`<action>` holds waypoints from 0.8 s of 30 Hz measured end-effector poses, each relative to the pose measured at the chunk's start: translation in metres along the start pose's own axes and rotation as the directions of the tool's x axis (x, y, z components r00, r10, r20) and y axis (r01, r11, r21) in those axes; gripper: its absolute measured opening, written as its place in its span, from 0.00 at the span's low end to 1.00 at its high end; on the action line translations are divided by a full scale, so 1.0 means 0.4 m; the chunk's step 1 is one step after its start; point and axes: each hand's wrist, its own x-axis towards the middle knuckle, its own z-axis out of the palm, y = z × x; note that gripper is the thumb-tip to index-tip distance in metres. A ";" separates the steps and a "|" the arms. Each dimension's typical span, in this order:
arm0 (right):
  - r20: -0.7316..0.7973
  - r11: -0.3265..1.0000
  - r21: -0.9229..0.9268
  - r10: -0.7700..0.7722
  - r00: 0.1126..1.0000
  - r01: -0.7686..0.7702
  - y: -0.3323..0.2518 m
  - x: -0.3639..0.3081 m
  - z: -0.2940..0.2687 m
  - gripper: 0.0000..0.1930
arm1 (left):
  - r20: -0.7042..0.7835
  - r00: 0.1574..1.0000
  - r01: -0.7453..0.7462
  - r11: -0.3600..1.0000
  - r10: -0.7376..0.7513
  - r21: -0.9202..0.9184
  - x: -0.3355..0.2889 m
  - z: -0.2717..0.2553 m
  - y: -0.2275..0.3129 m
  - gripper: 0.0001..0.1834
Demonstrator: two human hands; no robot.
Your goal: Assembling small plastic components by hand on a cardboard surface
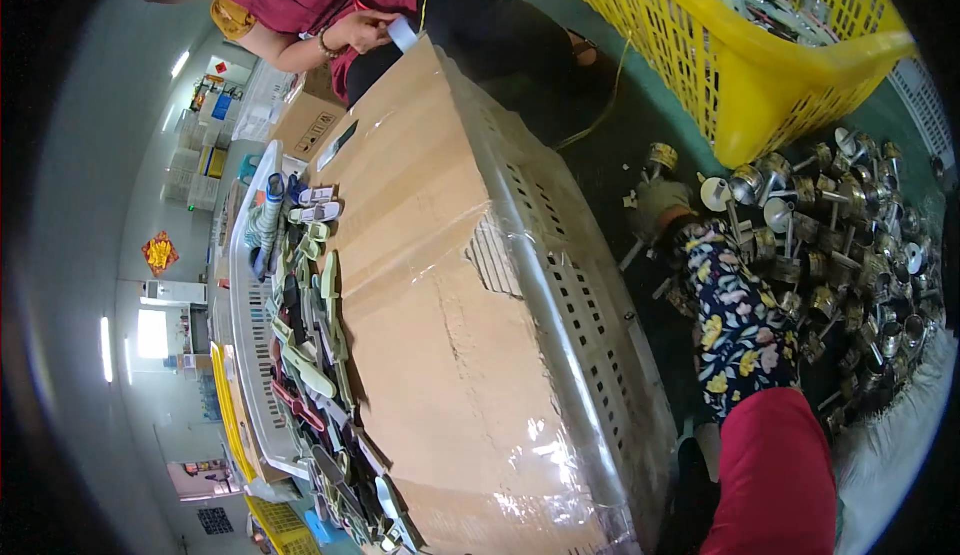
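Note:
My right hand (662, 203), in a greyish glove, reaches down beside the covered table toward a heap of metal pieces on the floor. Its arm has a floral cuff and a red sleeve. A round metal cup-like piece (661, 158) lies right at the hand, and a thin metal rod (632, 254) shows below it. The fingers are mostly hidden, so a grip on either piece cannot be made out. The heap (835, 245) beside the forearm consists of small shiny cylinders with stems and round discs. My left hand is out of the picture.
Cardboard (420, 285) tops a perforated crate (590, 335). Green, red and dark plastic pieces (315, 375) line its left edge, beside a white basket (262, 355). A yellow basket (740, 85) holds more parts. Across the cardboard, a co-worker's hand (362, 31) holds a pale object.

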 end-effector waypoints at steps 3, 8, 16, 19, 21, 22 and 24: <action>-0.019 0.979 0.070 -0.192 0.981 0.193 0.143 -0.242 -0.126 0.21 | -0.059 0.997 -0.045 0.999 0.046 0.020 0.000 0.008 0.004 0.18; 0.012 0.922 -0.160 -0.356 0.934 0.354 0.197 -0.401 0.032 0.16 | -0.137 0.986 -0.089 0.994 0.097 0.068 -0.024 0.046 -0.009 0.25; -0.154 0.999 0.052 0.006 0.988 0.002 0.455 -0.593 0.216 0.14 | -0.186 0.978 -0.096 0.995 0.097 0.014 -0.020 0.007 0.033 0.36; -0.118 0.981 0.173 0.113 0.987 -0.092 0.506 -0.845 -0.079 0.23 | -0.240 0.968 -0.082 0.996 0.075 -0.020 -0.035 -0.029 0.062 0.38; -0.165 0.950 0.232 0.250 0.954 -0.208 0.613 -0.928 -0.073 0.34 | -0.229 0.968 -0.101 0.994 0.106 0.035 -0.028 -0.018 0.064 0.47; -0.169 0.954 0.221 0.243 0.955 -0.204 0.652 -0.972 -0.084 0.37 | -0.206 0.972 -0.104 0.993 0.113 0.057 -0.035 -0.014 0.059 0.48; -0.106 0.953 0.254 0.197 0.975 -0.165 0.685 -1.058 -0.131 0.40 | -0.216 0.970 -0.105 0.993 0.115 0.056 -0.062 0.000 0.051 0.53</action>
